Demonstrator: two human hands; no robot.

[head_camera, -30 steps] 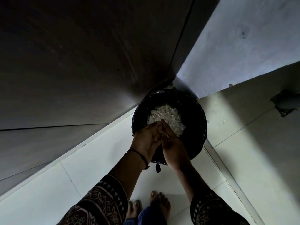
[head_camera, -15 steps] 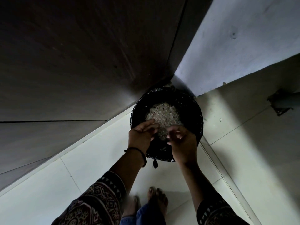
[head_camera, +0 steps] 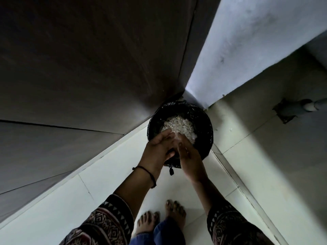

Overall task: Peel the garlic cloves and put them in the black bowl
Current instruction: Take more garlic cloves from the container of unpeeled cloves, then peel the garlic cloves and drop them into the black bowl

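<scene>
Palms touching: left hand (head_camera: pixel 158 150) and right hand (head_camera: pixel 188 156) flat, fingers straight, gripping nothing. Both over black-lined bin (head_camera: pixel 203 119); pale peels (head_camera: pixel 178 125) lie just beyond the fingertips.

The black-lined bin (head_camera: pixel 205 121) is wedged into a corner, with a dark panel (head_camera: pixel 88 68) close on its left and a pale wall (head_camera: pixel 247 50) just behind, so only the near and right sides offer a way in. The left hand (head_camera: pixel 157 149) and right hand (head_camera: pixel 190 156), held together over the near rim, cover part of the mouth. The far part, above the peels (head_camera: pixel 180 127), is open.
</scene>
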